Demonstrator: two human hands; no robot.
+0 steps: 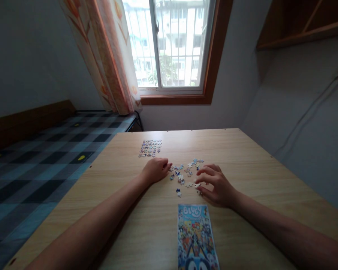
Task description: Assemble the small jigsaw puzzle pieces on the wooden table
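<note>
My left hand [157, 170] rests on the table at the left edge of a loose heap of jigsaw puzzle pieces [180, 179]. Its fingers are curled in, and whatever they may hold is hidden. At the right side of the heap, my right hand [217, 186] has its thumb and index finger at a pale jigsaw piece [197, 185], pinched between the tips. The other fingers arch above it. Farther back on the left, several pieces lie in neat rows [150, 148]. A puzzle picture sheet [196, 238] with "Bluey" printed on it lies nearest me.
The light wooden table [259, 225] spreads under both arms. Left of it stands a bed with a checked cover [59, 150]. Beyond the far edge are a window [177, 48] and a patterned curtain [101, 45]. A wooden shelf [304, 37] hangs on the right wall.
</note>
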